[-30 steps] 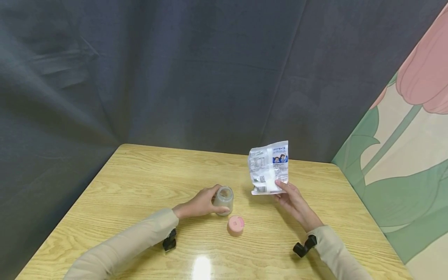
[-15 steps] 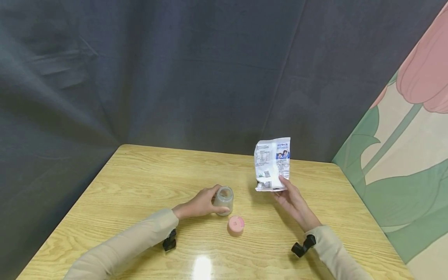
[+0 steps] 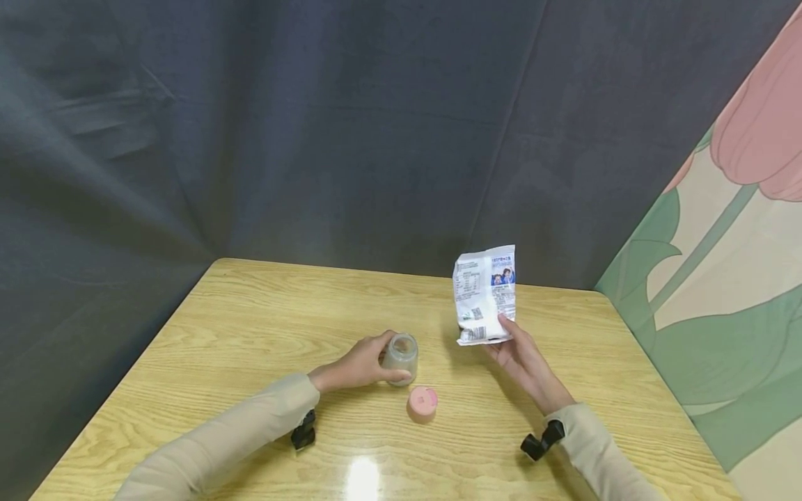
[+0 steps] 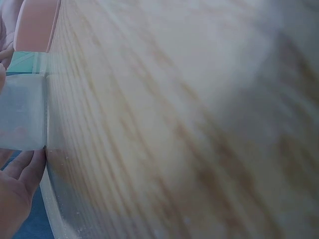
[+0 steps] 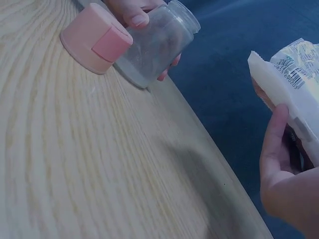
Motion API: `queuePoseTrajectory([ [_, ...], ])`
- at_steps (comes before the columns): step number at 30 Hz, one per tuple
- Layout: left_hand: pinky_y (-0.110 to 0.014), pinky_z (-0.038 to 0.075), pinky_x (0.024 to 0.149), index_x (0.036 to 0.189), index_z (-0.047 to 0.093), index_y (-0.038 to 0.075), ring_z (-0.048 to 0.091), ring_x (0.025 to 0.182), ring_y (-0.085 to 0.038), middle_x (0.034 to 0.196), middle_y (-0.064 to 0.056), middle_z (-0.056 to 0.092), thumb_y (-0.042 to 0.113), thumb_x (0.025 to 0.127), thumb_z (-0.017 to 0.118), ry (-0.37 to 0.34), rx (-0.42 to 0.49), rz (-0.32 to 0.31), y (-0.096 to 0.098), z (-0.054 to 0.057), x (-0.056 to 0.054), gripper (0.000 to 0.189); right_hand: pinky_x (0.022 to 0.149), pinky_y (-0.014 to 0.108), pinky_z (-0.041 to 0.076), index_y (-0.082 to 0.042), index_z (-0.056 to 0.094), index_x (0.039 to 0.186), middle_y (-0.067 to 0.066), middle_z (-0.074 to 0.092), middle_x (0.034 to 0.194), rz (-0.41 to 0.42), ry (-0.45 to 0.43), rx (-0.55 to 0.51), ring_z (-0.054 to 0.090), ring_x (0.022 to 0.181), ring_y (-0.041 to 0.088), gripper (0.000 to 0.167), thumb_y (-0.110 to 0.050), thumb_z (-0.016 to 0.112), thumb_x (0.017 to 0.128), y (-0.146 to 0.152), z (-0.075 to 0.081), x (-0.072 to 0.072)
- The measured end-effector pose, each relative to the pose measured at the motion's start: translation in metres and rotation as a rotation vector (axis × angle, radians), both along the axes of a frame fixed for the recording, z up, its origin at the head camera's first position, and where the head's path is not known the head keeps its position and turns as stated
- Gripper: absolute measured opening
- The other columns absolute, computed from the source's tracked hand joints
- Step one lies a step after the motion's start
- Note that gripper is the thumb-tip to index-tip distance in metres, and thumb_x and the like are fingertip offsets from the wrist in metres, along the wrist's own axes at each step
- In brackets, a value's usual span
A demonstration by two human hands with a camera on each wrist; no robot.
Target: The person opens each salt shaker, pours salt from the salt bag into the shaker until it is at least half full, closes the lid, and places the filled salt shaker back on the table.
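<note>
My left hand (image 3: 357, 363) grips a frosted, see-through jar (image 3: 402, 358) that stands upright on the table with its mouth uncovered. In the right wrist view the jar (image 5: 155, 46) has a threaded neck, and the left thumb lies across its side. A pink cap (image 3: 422, 401) with a darker flap rests on the table just in front of the jar. My right hand (image 3: 528, 363) pinches a white printed packet (image 3: 484, 296) by its lower right part, thumb on the face towards me. The packet is held above the table, and its contents are hidden.
The wood-grain table (image 3: 250, 313) ends at a dark curtain (image 3: 351, 139) behind it. A wall with a painted tulip pattern (image 3: 739, 278) borders the right side. Black camera mounts (image 3: 544, 441) sit at both wrists.
My right hand has lifted the packet slightly up and to the right, then barely shifted back left. The left hand, jar and cap have stayed in place.
</note>
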State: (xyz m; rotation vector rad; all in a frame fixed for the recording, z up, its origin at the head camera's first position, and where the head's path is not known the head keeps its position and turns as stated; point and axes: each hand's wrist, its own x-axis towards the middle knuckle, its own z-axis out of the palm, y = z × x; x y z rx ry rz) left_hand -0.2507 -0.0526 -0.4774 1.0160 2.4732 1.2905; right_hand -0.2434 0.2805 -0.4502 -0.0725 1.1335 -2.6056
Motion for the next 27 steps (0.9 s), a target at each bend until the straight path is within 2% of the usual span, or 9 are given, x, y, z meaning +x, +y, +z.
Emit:
queuePoseTrajectory([
  [10,-0.031,0.05,0.089,0.136,0.05,0.009,0.061,0.108,-0.013,0.122,0.0,0.063,0.04,0.087,0.077,0.006,0.001,-0.003,0.0,-0.0019,-0.0007,0.064,0.098,0.031,0.045,-0.016,0.061,0.124,0.009,0.064,0.124,0.024,-0.011,-0.097,0.06,0.114,0.022,0.026,-0.022,0.043,0.107,-0.002,-0.0003,0.0008],
  [15,-0.031,0.05,0.089,0.137,0.05,0.01,0.061,0.108,-0.013,0.122,0.0,0.062,0.04,0.087,0.077,0.005,-0.002,-0.004,-0.0005,-0.002,-0.0006,0.064,0.102,0.033,0.043,-0.015,0.063,0.126,0.009,0.064,0.126,0.061,0.055,-0.111,0.059,0.117,0.023,0.029,-0.022,0.042,0.107,-0.0021,-0.0023,0.0017],
  [21,-0.03,0.05,0.089,0.136,0.05,0.01,0.061,0.107,-0.013,0.122,0.0,0.063,0.041,0.086,0.078,0.007,-0.001,0.002,-0.0003,-0.0016,-0.0007,0.065,0.095,0.032,0.046,-0.009,0.067,0.118,0.01,0.068,0.118,0.063,0.099,-0.097,0.063,0.107,0.021,0.025,-0.007,0.045,0.105,-0.0032,-0.0004,0.0044],
  [27,-0.03,0.051,0.088,0.135,0.051,0.009,0.062,0.106,-0.013,0.121,-0.001,0.063,0.041,0.086,0.078,0.018,0.003,-0.001,0.0001,-0.0033,-0.0015,0.065,0.101,0.032,0.043,-0.007,0.069,0.115,0.009,0.068,0.117,0.013,0.085,-0.087,0.063,0.11,0.02,0.026,0.002,0.049,0.101,-0.0059,0.0015,0.0047],
])
